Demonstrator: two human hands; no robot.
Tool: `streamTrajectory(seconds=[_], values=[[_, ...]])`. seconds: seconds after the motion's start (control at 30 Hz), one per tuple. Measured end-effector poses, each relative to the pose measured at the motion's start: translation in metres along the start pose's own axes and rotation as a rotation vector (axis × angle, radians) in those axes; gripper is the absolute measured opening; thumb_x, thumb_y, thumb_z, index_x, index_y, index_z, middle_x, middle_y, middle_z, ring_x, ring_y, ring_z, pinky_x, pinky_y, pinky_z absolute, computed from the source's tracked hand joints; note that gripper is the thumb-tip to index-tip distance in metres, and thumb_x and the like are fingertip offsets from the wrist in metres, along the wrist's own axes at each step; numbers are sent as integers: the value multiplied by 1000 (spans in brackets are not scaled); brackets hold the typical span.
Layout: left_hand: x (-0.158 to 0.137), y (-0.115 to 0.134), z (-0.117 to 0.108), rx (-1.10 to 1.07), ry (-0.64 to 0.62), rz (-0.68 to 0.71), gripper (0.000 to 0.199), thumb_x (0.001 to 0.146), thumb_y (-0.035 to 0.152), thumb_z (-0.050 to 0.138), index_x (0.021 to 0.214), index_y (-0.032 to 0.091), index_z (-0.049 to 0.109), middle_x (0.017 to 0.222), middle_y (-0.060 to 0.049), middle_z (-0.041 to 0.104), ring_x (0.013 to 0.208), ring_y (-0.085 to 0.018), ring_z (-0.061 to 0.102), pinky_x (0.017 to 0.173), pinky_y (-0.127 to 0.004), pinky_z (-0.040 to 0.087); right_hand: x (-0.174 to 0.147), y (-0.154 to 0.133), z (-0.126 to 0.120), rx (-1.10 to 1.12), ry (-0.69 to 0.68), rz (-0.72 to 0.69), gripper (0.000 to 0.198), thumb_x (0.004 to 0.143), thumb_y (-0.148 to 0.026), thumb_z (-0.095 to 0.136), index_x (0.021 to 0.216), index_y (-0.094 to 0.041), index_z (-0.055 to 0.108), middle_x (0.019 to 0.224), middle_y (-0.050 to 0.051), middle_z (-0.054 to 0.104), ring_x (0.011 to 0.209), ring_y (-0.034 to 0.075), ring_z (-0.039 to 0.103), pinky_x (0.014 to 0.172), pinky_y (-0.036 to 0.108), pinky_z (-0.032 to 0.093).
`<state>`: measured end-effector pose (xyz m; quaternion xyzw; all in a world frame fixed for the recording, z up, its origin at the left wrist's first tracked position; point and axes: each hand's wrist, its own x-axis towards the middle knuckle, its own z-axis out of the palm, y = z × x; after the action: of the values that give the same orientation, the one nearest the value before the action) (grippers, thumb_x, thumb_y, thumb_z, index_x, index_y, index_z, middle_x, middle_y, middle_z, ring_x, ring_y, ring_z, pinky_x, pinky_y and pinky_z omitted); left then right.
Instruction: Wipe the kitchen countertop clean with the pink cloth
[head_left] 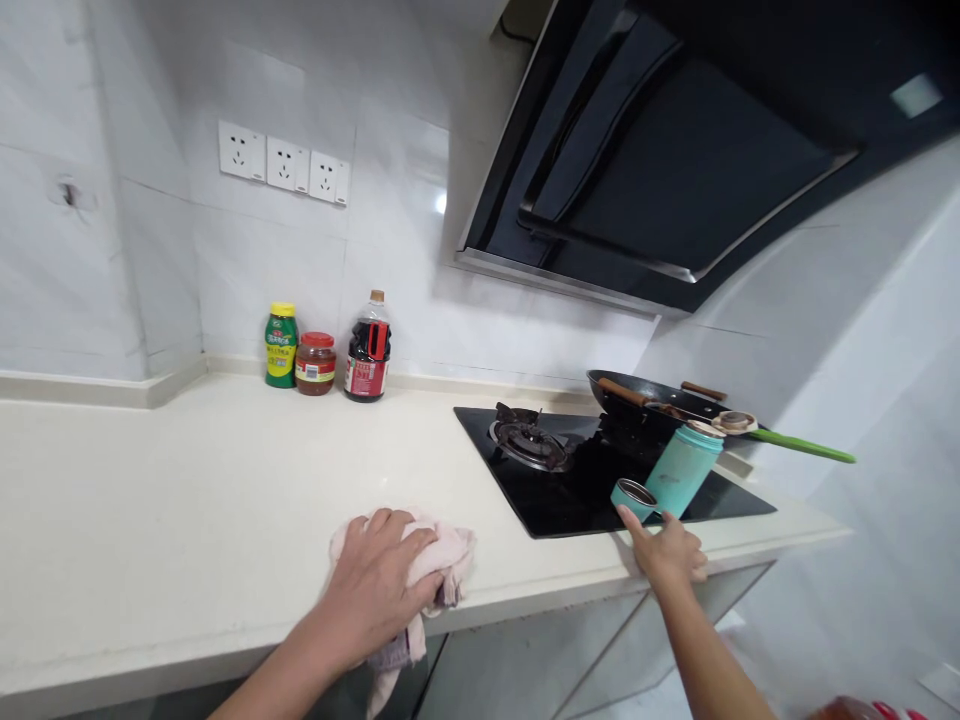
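Note:
My left hand (379, 585) lies over a crumpled pale pink cloth (446, 553) at the counter's front edge, fingers curled on it; part of the cloth hangs down over the edge. At the front of the black gas stove, my right hand (671, 550) grips a small teal cup-shaped lid (630, 497), its thumb on the near side. Right behind the lid stands a teal bottle (684, 470), tilted in view, with a brownish top. The other fingers of my right hand are curled, partly hidden.
A wok (637, 392) with wooden handles sits on the stove's far burner; a green-handled utensil (799, 442) sticks out beside it. The left burner (529, 445) is bare. A green bottle (281, 348), red-lidded jar (316, 365) and soy sauce bottle (368, 350) stand by the wall. A range hood (675, 170) overhangs.

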<state>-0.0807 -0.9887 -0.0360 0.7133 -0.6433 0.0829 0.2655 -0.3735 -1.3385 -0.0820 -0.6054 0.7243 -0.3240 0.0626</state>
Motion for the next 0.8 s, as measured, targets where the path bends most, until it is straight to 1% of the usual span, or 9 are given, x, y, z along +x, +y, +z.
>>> streamTrajectory(seconds=[0.07,0.13,0.2,0.3,0.4,0.57,0.7,0.73,0.8], values=[[0,0,0,-3,3,6,29,94,35,60,122,30,66,123,-5,65,111,-29,54,92,-46,37,-25,-1,1,-14,3,-136,63,97,-58,38,144,-18,53,142,25,47,126,47,45,97,64,39],[0,-1,1,-2,3,10,29,94,36,59,122,31,66,123,-5,65,111,-29,54,92,-46,37,-49,-4,3,-28,-34,-309,44,99,-40,39,136,-32,61,139,13,53,123,37,48,99,56,38],[-1,-2,2,2,0,9,31,95,38,58,125,31,65,127,-5,64,114,-30,53,93,-46,36,-66,-8,6,-84,-70,-494,45,97,-25,42,134,-41,62,135,6,56,119,31,50,99,50,37],[-1,-2,2,8,-7,-5,34,96,41,57,128,31,64,132,-6,62,117,-30,52,95,-47,35,-79,-15,7,-213,-94,-665,53,94,-15,42,136,-41,61,128,7,59,109,28,51,92,48,37],[-2,-2,2,3,-1,-6,34,96,43,57,127,32,65,129,-5,64,114,-30,53,93,-47,36,-82,-21,4,-244,-109,-694,50,94,-14,43,131,-40,66,124,8,61,102,27,53,89,46,37],[-4,0,1,9,16,-15,31,94,39,58,123,33,66,126,-4,65,114,-29,53,93,-46,36,-81,-18,-14,-189,-115,-713,47,92,-14,38,116,-36,72,120,6,63,107,25,56,89,42,39],[-4,2,0,9,10,-17,31,94,38,58,123,33,67,125,-4,66,114,-29,53,93,-46,37,-85,27,-38,-95,-78,-665,35,90,-27,38,108,-25,68,118,8,65,109,26,60,82,38,44],[-3,2,0,11,7,-16,31,94,39,57,123,33,67,124,-4,65,114,-30,53,93,-46,37,-88,42,-44,-53,-91,-645,33,90,-33,39,105,-24,67,112,8,67,104,27,62,79,38,45],[-3,2,-1,14,5,-11,31,95,42,57,123,33,67,125,-4,65,114,-30,53,93,-46,37,-98,70,-55,16,-187,-617,32,89,-47,42,90,-24,65,88,5,69,82,25,65,69,35,46]])
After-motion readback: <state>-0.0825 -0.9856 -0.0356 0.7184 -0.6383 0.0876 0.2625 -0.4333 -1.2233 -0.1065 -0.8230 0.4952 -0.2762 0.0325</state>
